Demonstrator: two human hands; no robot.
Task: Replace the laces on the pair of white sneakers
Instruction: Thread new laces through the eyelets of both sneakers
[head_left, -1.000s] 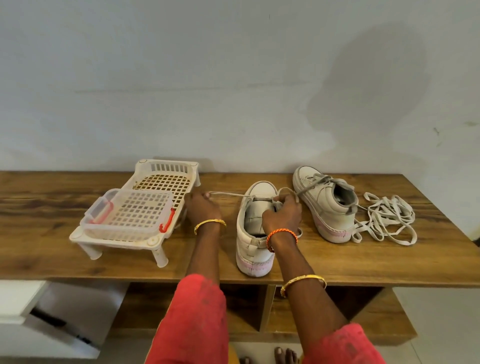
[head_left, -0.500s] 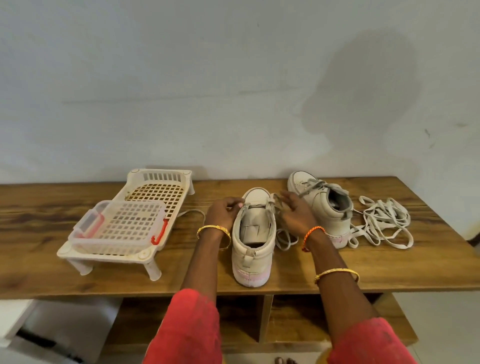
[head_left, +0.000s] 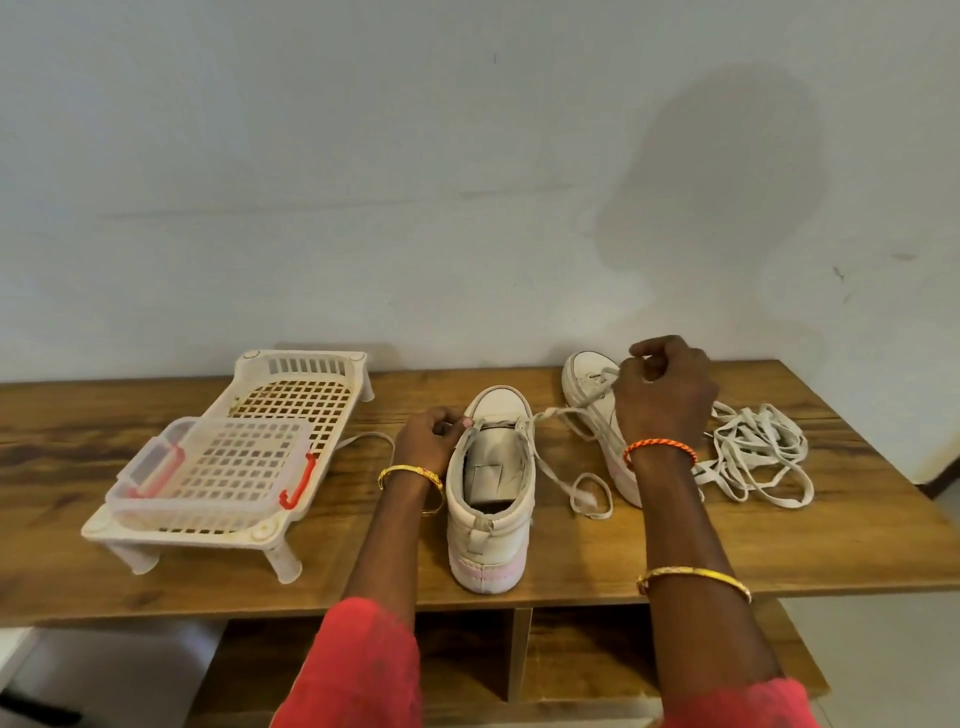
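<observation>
Both hands work at the lacing: the left hand (head_left: 428, 439) pinches the eyelet edge of the near sneaker (head_left: 491, 483), while the right hand (head_left: 665, 395), fingers curled around the lace (head_left: 571, 415), draws it up and away. Under both hands lies the tabletop (head_left: 857, 540). Beyond the left hand stands a plastic rack (head_left: 291, 384). Behind the right hand sits the second sneaker (head_left: 587, 379); just past it, spare laces (head_left: 753, 457). Best to pull steadily along the eyelet line, bracing the shoe.
</observation>
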